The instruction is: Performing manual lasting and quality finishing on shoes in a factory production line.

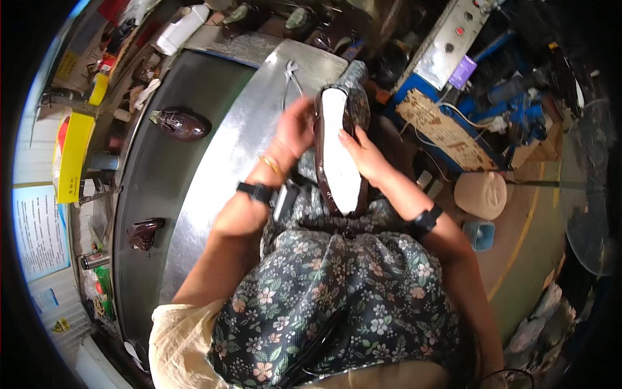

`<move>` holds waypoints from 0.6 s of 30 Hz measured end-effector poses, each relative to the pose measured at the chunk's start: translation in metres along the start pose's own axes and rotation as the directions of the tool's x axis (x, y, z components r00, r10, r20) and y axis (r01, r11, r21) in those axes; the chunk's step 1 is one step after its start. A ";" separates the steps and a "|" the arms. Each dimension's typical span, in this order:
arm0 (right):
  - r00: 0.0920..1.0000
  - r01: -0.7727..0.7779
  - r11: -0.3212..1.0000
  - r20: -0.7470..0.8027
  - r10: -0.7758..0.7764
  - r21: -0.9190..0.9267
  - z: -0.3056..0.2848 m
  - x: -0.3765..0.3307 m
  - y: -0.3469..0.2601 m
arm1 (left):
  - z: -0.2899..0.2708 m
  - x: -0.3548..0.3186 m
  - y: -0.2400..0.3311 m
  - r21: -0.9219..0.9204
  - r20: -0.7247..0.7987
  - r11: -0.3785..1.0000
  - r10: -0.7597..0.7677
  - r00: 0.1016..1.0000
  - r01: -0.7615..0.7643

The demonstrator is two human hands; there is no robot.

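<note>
A dark brown, glossy shoe (319,172) lies sole side up over my lap, its underside covered by a long white insole (341,155). My right hand (366,155) grips its right side, thumb on the white surface and the other fingers mostly hidden. At the upper left edge, my left hand (298,126) is closed against the shoe; its fingers are slightly blurred and partly hidden. Metal pliers (289,74) rest just beyond my left hand on a shiny metal table (223,149).
Left of the table runs a dark belt (172,159) carrying a brown shoe (181,124) and a smaller brown piece (145,233). More shoes stand at the far edge. A blue machine (414,87) with a button panel is at right, near a beige bucket (480,194) and blue container (479,236).
</note>
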State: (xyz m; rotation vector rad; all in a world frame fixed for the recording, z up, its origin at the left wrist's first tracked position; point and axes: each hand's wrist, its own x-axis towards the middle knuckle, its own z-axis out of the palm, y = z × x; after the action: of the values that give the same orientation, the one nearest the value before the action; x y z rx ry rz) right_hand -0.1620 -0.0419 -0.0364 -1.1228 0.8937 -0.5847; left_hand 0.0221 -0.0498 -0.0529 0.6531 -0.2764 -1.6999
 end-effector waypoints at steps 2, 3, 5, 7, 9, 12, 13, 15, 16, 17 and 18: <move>0.998 0.053 0.976 -0.022 -0.059 -0.213 0.003 0.012 0.009 | -0.002 -0.002 -0.019 0.743 -0.339 0.669 0.340 0.877 0.028; 0.995 0.056 0.924 -0.055 -0.082 -0.379 0.009 0.014 0.014 | -0.015 -0.008 -0.019 0.961 -0.255 0.223 0.500 0.828 0.162; 0.994 -0.045 0.750 -0.106 -0.034 -0.660 0.020 0.005 -0.004 | 0.034 -0.031 0.007 0.762 -0.015 -0.590 0.397 0.918 0.267; 0.996 -0.083 0.774 -0.086 0.037 -0.627 0.023 0.006 -0.020 | 0.054 -0.028 0.023 0.732 -0.033 -0.641 0.305 0.952 0.231; 0.994 -0.075 0.863 -0.110 0.022 -0.500 0.023 0.016 -0.005 | 0.062 -0.026 0.039 0.755 -0.102 -0.622 0.202 0.974 0.208; 0.972 0.205 0.889 -0.021 -0.234 -0.410 0.004 0.016 0.029 | 0.060 -0.066 0.024 0.970 -0.162 -0.175 0.059 0.985 0.170; 0.964 0.220 0.835 -0.018 -0.264 -0.504 -0.009 0.017 0.036 | 0.045 -0.086 0.002 0.986 -0.107 0.139 0.084 0.991 0.095; 0.986 0.167 0.706 0.130 -0.107 -0.688 -0.032 0.024 -0.020 | 0.025 -0.107 -0.028 0.776 0.044 0.627 0.050 0.998 -0.065; 0.933 0.220 0.555 0.007 -0.360 -0.803 -0.033 0.028 -0.044 | 0.033 -0.107 -0.021 0.743 0.000 0.670 -0.006 1.000 0.004; 0.802 0.201 0.387 -0.075 -0.592 -0.900 -0.032 0.031 -0.067 | 0.046 -0.111 -0.013 0.699 -0.045 0.710 -0.071 0.996 0.082; 0.787 0.273 0.272 0.052 -0.615 -0.923 -0.031 0.035 -0.097 | 0.051 -0.108 0.000 0.655 -0.077 0.731 -0.188 0.979 0.191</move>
State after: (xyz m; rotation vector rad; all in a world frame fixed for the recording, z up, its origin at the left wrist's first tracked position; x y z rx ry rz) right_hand -0.1659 -0.1188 0.0387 -2.4399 1.2257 -0.7927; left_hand 0.0047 0.0446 0.0177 1.2460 -0.8642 -1.7860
